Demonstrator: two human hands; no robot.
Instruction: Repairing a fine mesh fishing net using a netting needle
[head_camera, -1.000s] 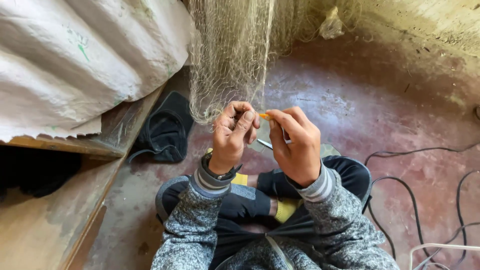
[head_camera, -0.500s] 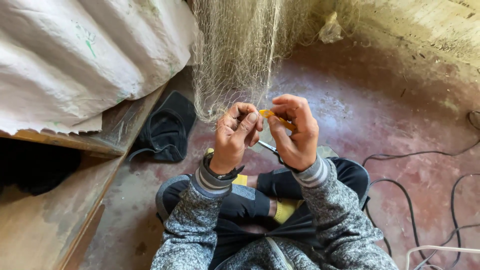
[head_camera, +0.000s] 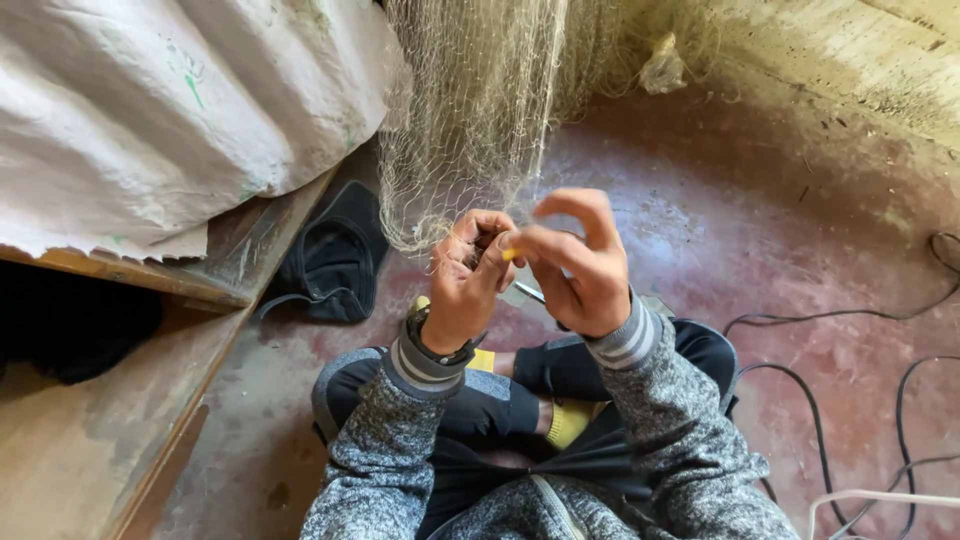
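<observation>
We sit on the reddish concrete floor (head_camera: 800, 230) beneath a hanging pale mesh fishing net (head_camera: 470, 120). At the net's lower edge our left hand (head_camera: 470, 280) pinches the mesh, and our right hand (head_camera: 575, 260) grips a small yellow netting needle (head_camera: 509, 254) there.

One head-worn camera looks steeply down, close over the lap
</observation>
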